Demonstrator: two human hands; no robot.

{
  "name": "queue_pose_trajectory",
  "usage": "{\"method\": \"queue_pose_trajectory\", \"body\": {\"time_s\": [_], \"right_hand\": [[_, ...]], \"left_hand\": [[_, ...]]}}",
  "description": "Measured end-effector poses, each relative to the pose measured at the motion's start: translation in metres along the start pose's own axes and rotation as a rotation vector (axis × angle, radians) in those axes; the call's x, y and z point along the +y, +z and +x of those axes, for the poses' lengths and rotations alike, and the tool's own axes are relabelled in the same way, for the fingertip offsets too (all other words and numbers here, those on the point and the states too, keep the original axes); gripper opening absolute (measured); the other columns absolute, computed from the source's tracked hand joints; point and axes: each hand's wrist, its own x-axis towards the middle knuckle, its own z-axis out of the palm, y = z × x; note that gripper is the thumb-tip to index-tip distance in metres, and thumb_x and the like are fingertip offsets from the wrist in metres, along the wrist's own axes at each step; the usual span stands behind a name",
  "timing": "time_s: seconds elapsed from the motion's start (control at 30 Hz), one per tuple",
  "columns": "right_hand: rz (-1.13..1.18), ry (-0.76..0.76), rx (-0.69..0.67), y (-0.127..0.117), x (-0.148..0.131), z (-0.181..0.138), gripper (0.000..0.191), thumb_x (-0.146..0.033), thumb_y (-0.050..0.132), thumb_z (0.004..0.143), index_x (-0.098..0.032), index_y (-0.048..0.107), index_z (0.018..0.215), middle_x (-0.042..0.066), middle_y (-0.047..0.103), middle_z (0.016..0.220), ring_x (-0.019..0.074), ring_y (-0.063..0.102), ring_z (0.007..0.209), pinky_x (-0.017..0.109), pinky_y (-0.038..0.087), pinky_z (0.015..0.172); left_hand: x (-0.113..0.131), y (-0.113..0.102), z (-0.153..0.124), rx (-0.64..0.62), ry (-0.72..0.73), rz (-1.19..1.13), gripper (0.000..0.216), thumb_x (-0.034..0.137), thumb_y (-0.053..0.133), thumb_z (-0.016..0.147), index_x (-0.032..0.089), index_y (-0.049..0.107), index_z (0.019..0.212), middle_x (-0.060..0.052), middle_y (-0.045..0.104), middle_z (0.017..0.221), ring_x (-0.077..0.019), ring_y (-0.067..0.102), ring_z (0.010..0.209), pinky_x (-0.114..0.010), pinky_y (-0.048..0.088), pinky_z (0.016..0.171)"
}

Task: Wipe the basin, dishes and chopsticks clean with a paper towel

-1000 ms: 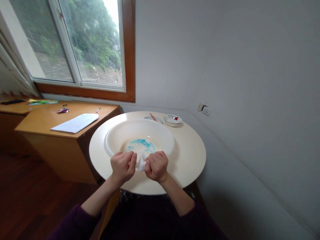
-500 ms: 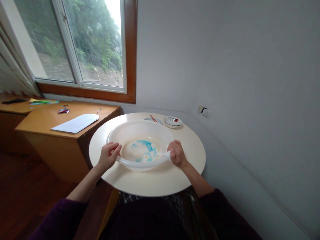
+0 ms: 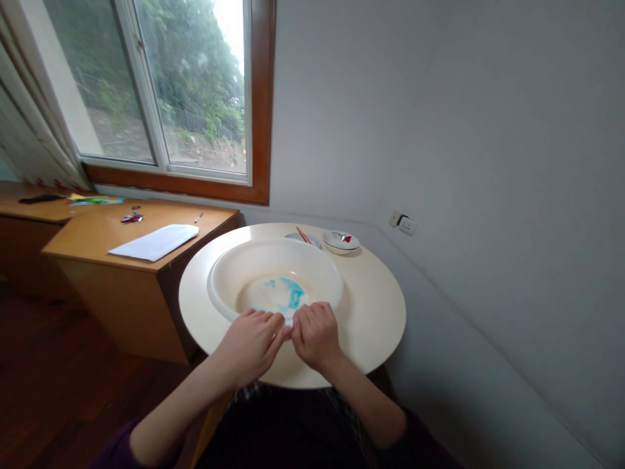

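My left hand [image 3: 254,342] and my right hand [image 3: 316,335] meet, fingers closed, at the near rim of a wide white basin [image 3: 224,264]. Together they pinch a small white piece of soft material [image 3: 289,321]; only a tip of it shows between the fingertips. The basin stands on a round cream table [image 3: 375,306], and a blue smear [image 3: 287,291] marks its bottom just beyond my fingers.
At the table's far edge stand a small white dish [image 3: 341,241] with something red in it and a second dish [image 3: 301,237] holding a red stick. A wooden desk [image 3: 92,244] with a white sheet [image 3: 153,241] is on the left under the window. A wall socket [image 3: 405,224] is on the right.
Half a second ago my hands were wide apart with the white material stretched into a long strip between them. They have come back together, and the strip is bunched up between my fingers.
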Motion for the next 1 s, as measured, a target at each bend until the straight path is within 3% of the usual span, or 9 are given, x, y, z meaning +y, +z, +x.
{"method": "queue_pose_trajectory", "body": {"time_s": [0.17, 0.33, 0.47, 0.67, 0.83, 0.93, 1.0], "right_hand": [[0.008, 0.007, -0.045, -0.005, -0.024, 0.002, 0.027, -0.021, 0.032, 0.089, -0.018, 0.050, 0.070, 0.004, 0.053, 0.064, 0.0188, 0.041, 0.065, 0.036, 0.029, 0.067], [0.008, -0.037, -0.036, -0.010, -0.001, -0.001, 0.035, -0.028, 0.026, 0.093, -0.019, 0.049, 0.069, 0.004, 0.054, 0.063, 0.0185, 0.040, 0.064, 0.037, 0.030, 0.072], [0.076, -0.104, 0.020, -0.010, 0.040, -0.009, 0.031, -0.022, 0.025, 0.090, -0.020, 0.045, 0.067, 0.002, 0.050, 0.059, 0.0172, 0.039, 0.061, 0.036, 0.031, 0.070], [0.127, -0.038, 0.071, 0.003, 0.083, -0.018, 0.027, -0.017, 0.021, 0.086, -0.020, 0.044, 0.071, 0.001, 0.051, 0.063, 0.0165, 0.047, 0.066, 0.037, 0.030, 0.075], [0.106, 0.092, 0.153, 0.011, 0.071, -0.017, 0.025, -0.016, 0.022, 0.084, -0.021, 0.042, 0.070, 0.001, 0.049, 0.063, 0.0171, 0.047, 0.065, 0.037, 0.029, 0.074], [0.046, 0.130, 0.118, 0.009, 0.044, -0.013, 0.025, -0.016, 0.025, 0.085, -0.020, 0.044, 0.069, 0.002, 0.050, 0.063, 0.0178, 0.045, 0.065, 0.037, 0.027, 0.073], [0.013, 0.130, 0.076, 0.007, 0.024, -0.011, 0.024, -0.017, 0.028, 0.085, -0.019, 0.047, 0.069, 0.002, 0.052, 0.064, 0.0183, 0.044, 0.066, 0.037, 0.026, 0.073]], "left_hand": [[-0.004, 0.017, 0.002, 0.244, -0.009, 0.083, 0.032, 0.023, 0.030, 0.091, 0.019, 0.046, 0.064, 0.000, 0.056, 0.050, -0.0146, 0.053, 0.045, -0.030, 0.032, 0.052], [-0.031, 0.018, -0.003, 0.374, 0.009, 0.085, 0.034, 0.022, 0.033, 0.090, 0.019, 0.045, 0.059, 0.001, 0.052, 0.044, -0.0122, 0.046, 0.038, -0.029, 0.029, 0.049], [-0.061, 0.014, -0.008, 0.321, 0.102, -0.051, 0.036, 0.022, 0.035, 0.089, 0.020, 0.041, 0.054, 0.003, 0.047, 0.042, -0.0115, 0.042, 0.040, -0.026, 0.033, 0.052], [-0.102, 0.012, -0.011, 0.226, -0.008, -0.192, 0.042, 0.030, 0.034, 0.090, 0.019, 0.042, 0.049, 0.001, 0.045, 0.043, -0.0131, 0.044, 0.048, -0.025, 0.034, 0.053], [-0.086, -0.002, -0.007, 0.170, -0.079, -0.131, 0.039, 0.034, 0.036, 0.089, 0.020, 0.048, 0.055, 0.001, 0.052, 0.047, -0.0148, 0.051, 0.053, -0.027, 0.039, 0.058], [-0.058, -0.005, -0.007, 0.145, -0.010, -0.096, 0.031, 0.035, 0.039, 0.089, 0.020, 0.054, 0.067, -0.001, 0.063, 0.059, -0.0151, 0.056, 0.056, -0.029, 0.041, 0.065], [-0.044, 0.000, -0.007, 0.113, 0.069, -0.059, 0.028, 0.044, 0.049, 0.083, 0.019, 0.058, 0.077, -0.003, 0.067, 0.068, -0.0169, 0.061, 0.063, -0.030, 0.041, 0.067]]}}
